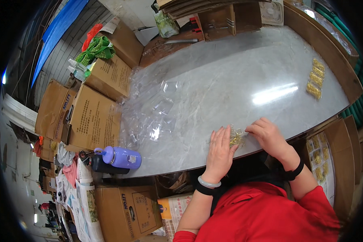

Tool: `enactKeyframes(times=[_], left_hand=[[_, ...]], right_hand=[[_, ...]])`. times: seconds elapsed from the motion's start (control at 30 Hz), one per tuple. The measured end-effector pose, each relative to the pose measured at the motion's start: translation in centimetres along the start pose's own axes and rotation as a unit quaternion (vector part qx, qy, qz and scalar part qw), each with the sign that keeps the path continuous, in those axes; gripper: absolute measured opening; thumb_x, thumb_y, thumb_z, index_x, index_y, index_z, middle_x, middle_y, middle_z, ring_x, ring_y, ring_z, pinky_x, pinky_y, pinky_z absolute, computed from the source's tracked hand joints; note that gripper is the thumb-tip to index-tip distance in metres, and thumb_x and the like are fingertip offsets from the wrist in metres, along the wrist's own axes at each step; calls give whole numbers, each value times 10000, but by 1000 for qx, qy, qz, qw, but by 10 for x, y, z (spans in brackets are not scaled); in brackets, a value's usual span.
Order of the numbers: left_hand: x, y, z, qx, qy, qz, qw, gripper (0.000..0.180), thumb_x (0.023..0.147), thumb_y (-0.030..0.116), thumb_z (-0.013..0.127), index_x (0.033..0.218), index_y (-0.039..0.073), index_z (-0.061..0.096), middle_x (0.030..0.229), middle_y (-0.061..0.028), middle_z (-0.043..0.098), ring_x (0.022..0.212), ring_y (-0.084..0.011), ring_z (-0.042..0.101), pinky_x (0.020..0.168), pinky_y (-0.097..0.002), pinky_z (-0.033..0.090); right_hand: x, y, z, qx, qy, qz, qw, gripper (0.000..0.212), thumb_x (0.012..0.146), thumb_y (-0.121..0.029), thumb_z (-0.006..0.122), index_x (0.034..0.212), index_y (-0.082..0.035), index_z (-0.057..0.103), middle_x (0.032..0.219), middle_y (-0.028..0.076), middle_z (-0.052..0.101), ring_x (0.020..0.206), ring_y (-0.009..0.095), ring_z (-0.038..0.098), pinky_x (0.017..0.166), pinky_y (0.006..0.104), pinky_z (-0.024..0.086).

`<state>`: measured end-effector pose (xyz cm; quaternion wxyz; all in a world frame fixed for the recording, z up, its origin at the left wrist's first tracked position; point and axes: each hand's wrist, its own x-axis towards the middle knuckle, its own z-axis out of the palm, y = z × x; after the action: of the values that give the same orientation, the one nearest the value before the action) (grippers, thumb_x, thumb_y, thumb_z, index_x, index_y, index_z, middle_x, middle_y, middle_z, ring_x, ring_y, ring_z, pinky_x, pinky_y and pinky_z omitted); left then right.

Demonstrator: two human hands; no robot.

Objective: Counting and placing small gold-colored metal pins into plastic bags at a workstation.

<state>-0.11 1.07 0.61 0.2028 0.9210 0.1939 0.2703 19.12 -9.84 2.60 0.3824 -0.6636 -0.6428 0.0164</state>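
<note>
A small heap of gold-coloured wire pieces (236, 138) lies near the table's front edge; their exact kind is too small to make out. My left hand (219, 155) rests along the heap's left side, its fingers stretched out and the thumb beside the pieces. On the right of the heap, my right hand (270, 138) has its fingers curled and fingertips pressed together; whatever they may hold is hidden. Several clear packets of gold pieces (316, 78) lie in a row at the table's right. Clear plastic bags (162, 105) are spread over its left part.
The grey table (213, 80) has a cardboard edge at the right. Cardboard boxes (93, 117) stand along the left, with a purple bottle (126, 157) and a dark bottle at the near left corner. More gold packets (319, 157) sit in a carton at lower right.
</note>
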Motion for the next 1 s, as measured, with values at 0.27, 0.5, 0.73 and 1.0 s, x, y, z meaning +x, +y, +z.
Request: enactKeyframes(times=[0.27, 0.5, 0.73, 1.0], left_hand=[[2, 3, 1, -27, 12, -13, 999, 614, 834, 30, 716, 1393, -26, 467, 1349, -250, 541, 1287, -435, 487, 1134, -531, 347], [-6, 3, 0, -31, 10, -28, 999, 741, 845, 14, 710, 1487, -29, 341, 1403, -272, 463, 1289, -448, 480, 1116, -504, 379], [-6, -1, -6, -101, -12, -56, 993, 897, 878, 87, 690, 1556, -44, 118, 1531, -311, 283, 1385, -498, 354, 1160, -519, 321], [-16, -4, -32, -11, -21, -80, 997, 864, 850, 109, 737, 1527, -75, 233, 1513, -288, 339, 1385, -460, 360, 1154, -489, 319]], right_hand=[[22, -8, 25, 36, -30, -141, 989, 313, 782, -58, 611, 1092, -47, 648, 975, 109, 652, 936, 304, 605, 848, 383, 520], [10, -27, 26, 214, -20, 14, 976, 380, 862, -144, 731, 1214, -55, 620, 1154, 154, 612, 1091, 337, 593, 933, 421, 504], [20, -10, 18, 27, -69, -121, 990, 548, 837, -201, 754, 1321, -53, 546, 1338, 162, 552, 1261, 354, 506, 1088, 516, 384], [19, -17, 20, 46, -117, -98, 987, 445, 821, -127, 735, 1227, -31, 579, 1206, 152, 585, 1145, 349, 573, 964, 449, 477]])
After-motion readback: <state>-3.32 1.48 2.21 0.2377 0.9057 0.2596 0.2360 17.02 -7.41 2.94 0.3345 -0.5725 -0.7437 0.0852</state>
